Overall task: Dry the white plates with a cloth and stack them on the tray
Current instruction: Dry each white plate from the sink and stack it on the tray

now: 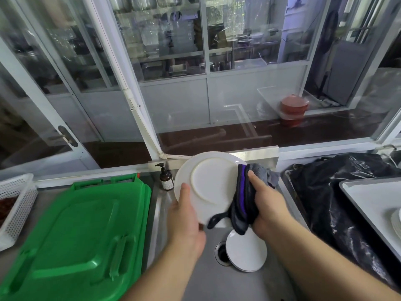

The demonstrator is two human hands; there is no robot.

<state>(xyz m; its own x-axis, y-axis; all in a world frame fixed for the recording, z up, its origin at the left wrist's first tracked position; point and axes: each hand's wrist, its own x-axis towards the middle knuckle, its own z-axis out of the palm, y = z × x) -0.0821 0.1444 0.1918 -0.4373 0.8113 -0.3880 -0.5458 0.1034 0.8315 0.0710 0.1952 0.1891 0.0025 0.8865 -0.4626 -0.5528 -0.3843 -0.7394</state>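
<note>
Over the steel sink (208,276) I hold a white plate (210,181) with its underside facing me. My left hand (185,220) grips its lower left rim, thumb on the back. My right hand (263,205) grips a dark grey and purple cloth (242,200) wrapped over the plate's right edge. A second white plate (246,250) lies in the sink beside the drain (220,252). At the far right stands a grey tray (366,198) with a few white plates (397,220) stacked on it, cut off by the frame edge.
A green plastic lid (82,233) covers the counter on the left, with a white perforated basket (16,205) beyond it. A brown pump bottle (166,178) stands behind the sink. A black plastic bag (325,192) lies between sink and tray. Glass partitions rise behind.
</note>
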